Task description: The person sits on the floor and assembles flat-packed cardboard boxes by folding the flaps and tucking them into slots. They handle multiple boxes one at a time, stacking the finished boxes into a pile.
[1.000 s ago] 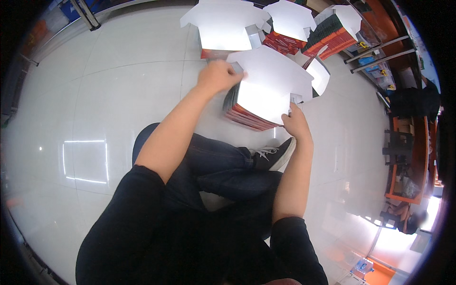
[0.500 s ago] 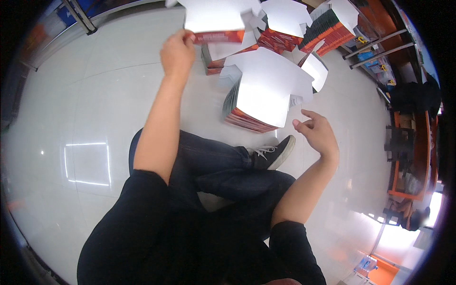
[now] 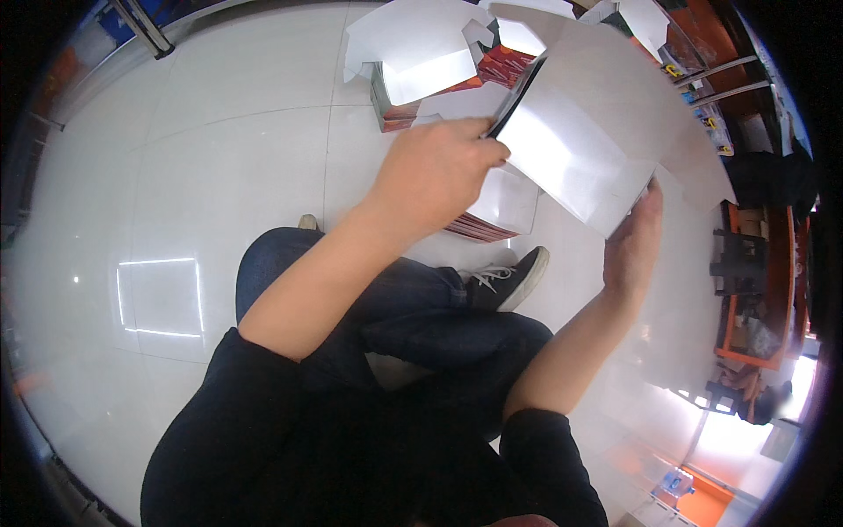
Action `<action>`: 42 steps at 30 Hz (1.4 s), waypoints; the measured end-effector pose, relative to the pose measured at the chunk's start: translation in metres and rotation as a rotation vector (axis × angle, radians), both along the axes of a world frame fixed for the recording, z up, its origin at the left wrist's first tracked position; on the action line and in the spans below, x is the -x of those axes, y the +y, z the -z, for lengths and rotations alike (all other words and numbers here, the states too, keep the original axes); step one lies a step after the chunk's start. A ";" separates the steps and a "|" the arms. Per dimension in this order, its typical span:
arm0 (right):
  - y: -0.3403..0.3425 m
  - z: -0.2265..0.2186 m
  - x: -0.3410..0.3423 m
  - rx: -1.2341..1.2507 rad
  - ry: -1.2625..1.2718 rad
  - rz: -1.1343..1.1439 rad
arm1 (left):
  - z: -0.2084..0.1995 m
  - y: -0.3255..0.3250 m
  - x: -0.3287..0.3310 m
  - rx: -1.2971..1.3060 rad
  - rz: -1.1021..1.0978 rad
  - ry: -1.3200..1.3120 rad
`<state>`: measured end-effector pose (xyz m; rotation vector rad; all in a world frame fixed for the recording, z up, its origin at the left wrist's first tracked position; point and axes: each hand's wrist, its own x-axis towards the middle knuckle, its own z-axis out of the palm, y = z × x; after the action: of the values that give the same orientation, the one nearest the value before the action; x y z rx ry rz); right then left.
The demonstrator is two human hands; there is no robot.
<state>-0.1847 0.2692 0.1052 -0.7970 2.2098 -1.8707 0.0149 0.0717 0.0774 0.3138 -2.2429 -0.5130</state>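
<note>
A partly folded cardboard carton [image 3: 562, 145], white inside and dark along its left edge, is held up above the floor between both hands. My left hand [image 3: 443, 171] is closed on its left edge, thumb toward the white face. On the opposite edge, my right hand [image 3: 634, 237] presses from outside; its fingers are partly hidden behind the board. Below the carton, a stack of flat carton blanks [image 3: 479, 228] shows red-brown layered edges, most of it covered. Farther off, a white open carton [image 3: 417, 66] lies on another pile.
Red-printed carton stacks [image 3: 507, 66] stand behind the held carton. My shoe [image 3: 507, 281] and crossed legs are close to the near stack. A metal leg [image 3: 145, 31] stands at the far left, an orange-framed shelf [image 3: 751, 351] at the right.
My left hand has let go of a carton at the far pile and come right and nearer. Both hands now hold a carton above the near stack; my right hand has moved slightly right.
</note>
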 end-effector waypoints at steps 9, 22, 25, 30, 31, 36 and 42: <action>0.000 0.046 0.041 0.008 -0.181 0.003 | 0.018 -0.010 0.024 -0.858 0.077 0.011; -0.014 0.045 0.030 -0.058 -0.176 -0.037 | 0.035 -0.019 0.026 -1.237 0.152 -0.087; -0.010 0.047 0.034 0.011 -0.258 -0.087 | 0.034 -0.019 0.028 -1.270 0.155 -0.121; -0.007 0.049 0.036 -0.199 -0.151 -0.023 | 0.032 -0.021 0.028 -1.284 0.121 -0.126; -0.008 0.048 0.035 -0.237 -0.146 -0.024 | 0.032 -0.022 0.027 -1.300 0.129 -0.138; -0.016 0.056 0.031 -0.261 -0.153 -0.033 | 0.049 -0.029 0.030 -1.108 0.140 -0.177; -0.021 0.081 0.034 -0.312 -0.160 -0.106 | 0.052 -0.049 0.027 -0.858 -0.085 -0.321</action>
<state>-0.2182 0.2478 0.0243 -0.6676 2.2325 -1.4387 -0.0122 0.0229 0.0249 0.9730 -2.1702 -1.4524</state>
